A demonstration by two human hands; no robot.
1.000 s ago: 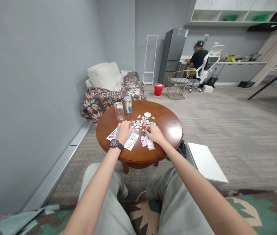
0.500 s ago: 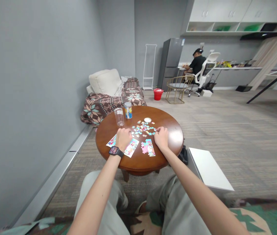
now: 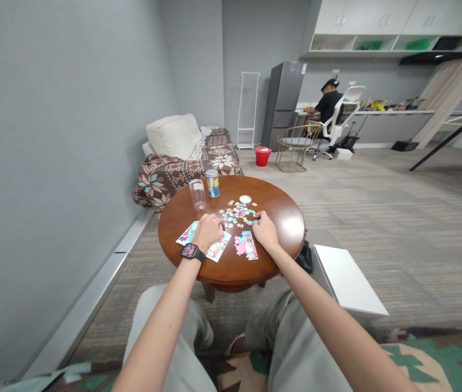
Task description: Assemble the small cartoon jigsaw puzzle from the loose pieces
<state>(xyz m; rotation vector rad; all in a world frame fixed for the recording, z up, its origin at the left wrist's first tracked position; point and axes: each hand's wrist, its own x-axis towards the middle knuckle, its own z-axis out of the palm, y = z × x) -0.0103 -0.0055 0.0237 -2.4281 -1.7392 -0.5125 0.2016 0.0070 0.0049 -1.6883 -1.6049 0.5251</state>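
Observation:
Loose jigsaw pieces (image 3: 239, 212) lie in a pile on a round brown wooden table (image 3: 283, 198). My left hand (image 3: 209, 231), with a black watch on its wrist, rests over printed picture sheets (image 3: 219, 247); its fingers reach out to the pile's left edge. At the pile's right side is my right hand (image 3: 265, 231), index finger stretched out and touching the pieces, thumb apart from it. Nothing shows in either hand. A partly joined puzzle section (image 3: 247, 246), pink, blue and white, lies nearer me between both hands.
A clear glass (image 3: 198, 195) and a blue and yellow can (image 3: 213, 185) stand at the table's back left. A round lid (image 3: 245, 200) lies behind the pile. To the right is a white box (image 3: 349, 277). Another person (image 3: 328, 106) sits at the far counter.
My right hand has shifted left toward the pile and its index finger has stretched out. The fingers of my left hand have extended slightly to the right.

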